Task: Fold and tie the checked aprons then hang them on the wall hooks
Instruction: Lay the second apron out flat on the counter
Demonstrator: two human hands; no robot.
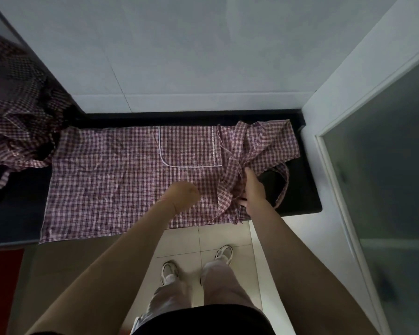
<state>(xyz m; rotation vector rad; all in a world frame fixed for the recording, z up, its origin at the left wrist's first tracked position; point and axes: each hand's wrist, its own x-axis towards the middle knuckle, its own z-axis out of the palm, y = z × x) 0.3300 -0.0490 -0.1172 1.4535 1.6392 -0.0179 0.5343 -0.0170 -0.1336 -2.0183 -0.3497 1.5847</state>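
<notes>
Head view: the checked apron (pixel 111 175) lies flat along the bench (pixel 305 189), long axis left to right. The right hand (pixel 253 187) grasps its bunched straps (pixel 235 170) near the right end; left hand (pixel 184 195) blurred, fingers unclear.

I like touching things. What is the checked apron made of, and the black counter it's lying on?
The checked apron looks like thin woven cloth, probably cotton: it wrinkles, lies limp and bunches where the right hand holds it. The black counter looks like polished stone or something similar: hard, flat and slightly shiny, though I can't tell which.
</notes>
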